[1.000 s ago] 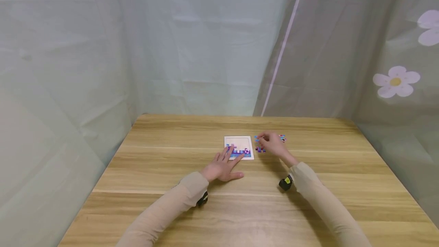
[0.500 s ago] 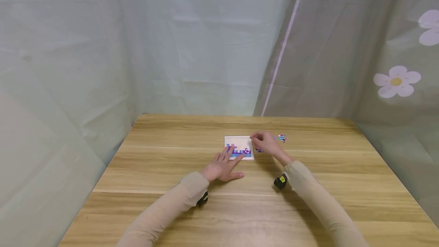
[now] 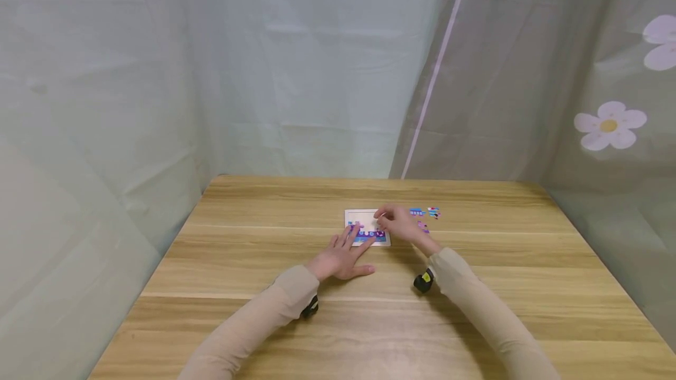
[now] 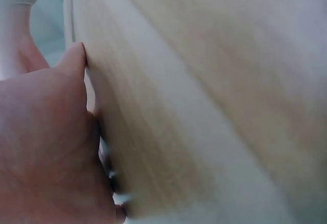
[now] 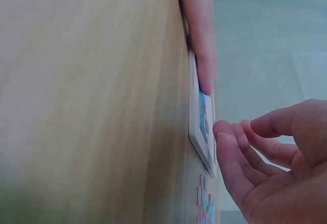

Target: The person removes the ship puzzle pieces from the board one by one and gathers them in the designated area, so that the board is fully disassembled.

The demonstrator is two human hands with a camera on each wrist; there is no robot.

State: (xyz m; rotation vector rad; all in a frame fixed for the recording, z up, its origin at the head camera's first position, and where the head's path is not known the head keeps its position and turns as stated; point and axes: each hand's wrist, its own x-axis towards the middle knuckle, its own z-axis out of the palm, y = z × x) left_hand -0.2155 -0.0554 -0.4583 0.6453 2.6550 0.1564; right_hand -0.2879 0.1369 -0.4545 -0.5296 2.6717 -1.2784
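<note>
A small jigsaw puzzle in a white square frame [image 3: 389,239] lies on the table, partly filled with blue and purple pieces [image 3: 364,238] along its lower side. My left hand [image 3: 343,257] rests flat with fingers spread, its fingertips pressing on the frame's lower part. Over the frame's upper right is my right hand [image 3: 398,224], thumb and fingers curled together in a pinch on a puzzle piece that the fingers mostly hide. In the right wrist view, the right hand [image 5: 276,157] is just off the near edge of the tray.
Loose puzzle pieces [image 3: 417,212] lie to the right of the frame, beyond and beside the right hand. More small pieces [image 3: 434,212] sit farther right. The wooden table [image 3: 264,216] reaches back to a pale curtain [image 3: 327,75].
My right hand has moved left from the loose pieces to above the frame, uncovering pieces on the right. The left hand has stayed in place.
</note>
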